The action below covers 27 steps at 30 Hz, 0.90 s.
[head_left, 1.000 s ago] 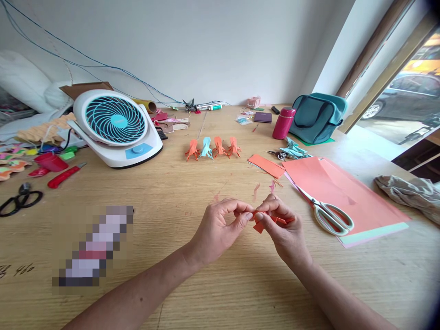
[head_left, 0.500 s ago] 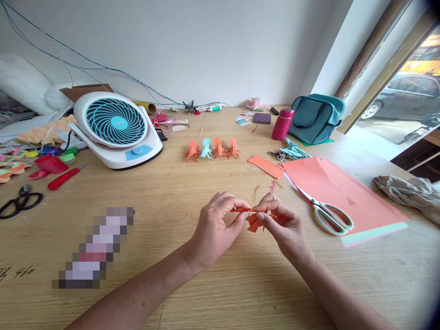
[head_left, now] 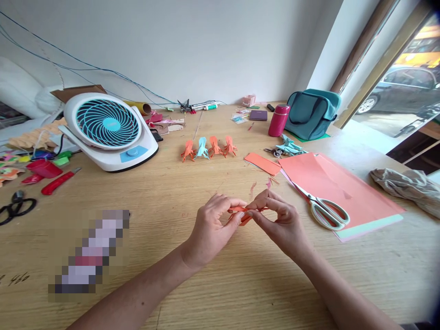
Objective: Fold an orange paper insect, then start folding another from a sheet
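Both hands pinch one small folded piece of orange paper (head_left: pixel 245 222) above the table, in the middle of the head view. My left hand (head_left: pixel 211 229) grips its left side between thumb and fingers. Close beside it, my right hand (head_left: pixel 283 222) pinches the right side, fingertips nearly meeting those of the left. Much of the paper is hidden behind the fingers. Beyond the hands stands a row of several folded paper figures, orange ones (head_left: pixel 215 146) and a light blue one (head_left: pixel 202 147). A stack of orange paper strips (head_left: pixel 262 163) lies past my right hand.
White-handled scissors (head_left: pixel 330 213) rest on large orange sheets (head_left: pixel 357 192) at the right. A fan (head_left: pixel 106 133), a red knife (head_left: pixel 60 181) and black scissors (head_left: pixel 17 206) are on the left. A pink bottle (head_left: pixel 278 120) and a teal bag (head_left: pixel 309 114) stand at the back right.
My right hand has shifted slightly left, closer to my left hand. The orange paper has turned, and less of its lower flap shows. The camera view has shifted a little.
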Each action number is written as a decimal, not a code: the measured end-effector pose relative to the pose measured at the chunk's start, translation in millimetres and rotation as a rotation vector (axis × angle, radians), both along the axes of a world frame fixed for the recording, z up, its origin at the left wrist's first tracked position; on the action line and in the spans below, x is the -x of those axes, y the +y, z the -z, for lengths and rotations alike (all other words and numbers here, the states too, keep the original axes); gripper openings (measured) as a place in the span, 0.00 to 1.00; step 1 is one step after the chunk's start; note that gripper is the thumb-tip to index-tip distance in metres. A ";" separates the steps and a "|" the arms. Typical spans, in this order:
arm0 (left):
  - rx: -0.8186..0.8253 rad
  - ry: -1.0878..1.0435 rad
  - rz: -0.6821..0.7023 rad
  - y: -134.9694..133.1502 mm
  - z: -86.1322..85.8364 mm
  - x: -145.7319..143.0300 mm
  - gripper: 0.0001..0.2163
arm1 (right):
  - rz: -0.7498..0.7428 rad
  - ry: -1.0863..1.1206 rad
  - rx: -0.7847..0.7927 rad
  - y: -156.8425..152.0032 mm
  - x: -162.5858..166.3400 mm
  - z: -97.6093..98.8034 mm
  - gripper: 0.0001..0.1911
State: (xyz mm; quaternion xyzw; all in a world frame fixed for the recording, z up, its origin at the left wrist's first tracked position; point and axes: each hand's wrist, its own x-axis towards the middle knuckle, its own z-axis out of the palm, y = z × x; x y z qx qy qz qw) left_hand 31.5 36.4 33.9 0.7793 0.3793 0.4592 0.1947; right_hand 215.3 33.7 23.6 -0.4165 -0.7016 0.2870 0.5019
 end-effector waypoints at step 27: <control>-0.133 -0.039 0.043 2.0 5.9 1.0 0.06 | -0.010 0.045 -0.127 -5.0 4.1 -0.7 0.06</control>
